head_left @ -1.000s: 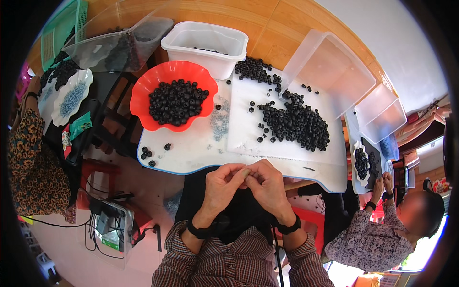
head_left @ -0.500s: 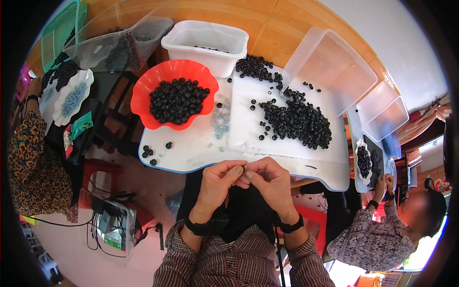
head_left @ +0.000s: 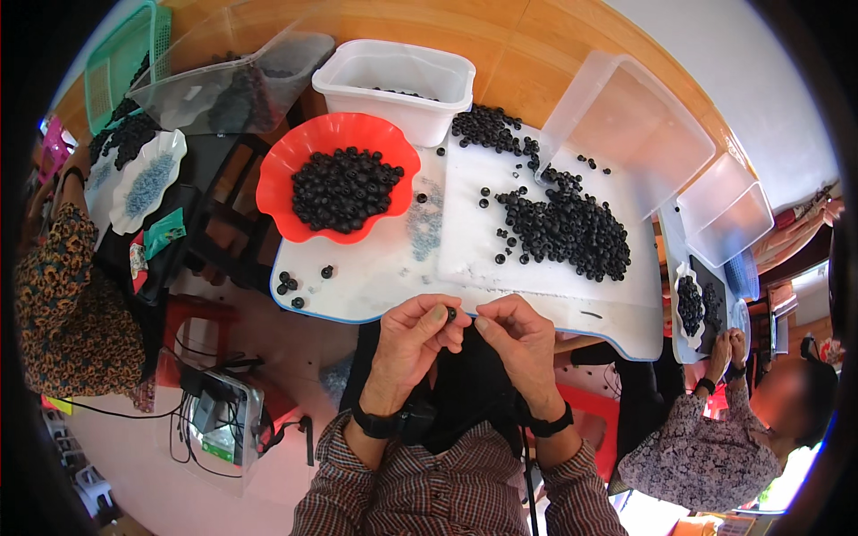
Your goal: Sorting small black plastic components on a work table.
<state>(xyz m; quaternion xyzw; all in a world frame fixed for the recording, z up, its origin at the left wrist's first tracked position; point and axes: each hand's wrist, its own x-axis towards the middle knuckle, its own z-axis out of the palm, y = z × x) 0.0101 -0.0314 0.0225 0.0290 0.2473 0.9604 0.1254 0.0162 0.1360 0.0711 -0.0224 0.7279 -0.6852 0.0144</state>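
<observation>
Just off the table's near edge, my left hand (head_left: 413, 339) pinches a small round black part (head_left: 450, 314) between thumb and fingertips. Close beside it, my right hand (head_left: 520, 347) has thumb and index finger pressed together; whatever is between them is too small to make out. A gap separates the two sets of fingertips. Beyond them, a heap of similar black parts (head_left: 572, 223) lies on a white sheet (head_left: 469, 241). More of these parts (head_left: 344, 189) fill the middle of a red wavy-rimmed bowl (head_left: 279, 170). Tiny clear bluish pieces (head_left: 425, 223) are scattered between bowl and sheet.
Behind the bowl stands a white tub (head_left: 393, 67). A clear plastic bin (head_left: 617, 134) rests tilted by the heap. Several loose black parts (head_left: 286, 284) lie near the table's left edge. Co-workers sit at left (head_left: 80, 304) and right (head_left: 706, 438). A red stool (head_left: 192, 322) stands left.
My fingertips, together before, have come apart, and the black part now shows in my left hand. The whole view has shifted slightly, so the table appears further right.
</observation>
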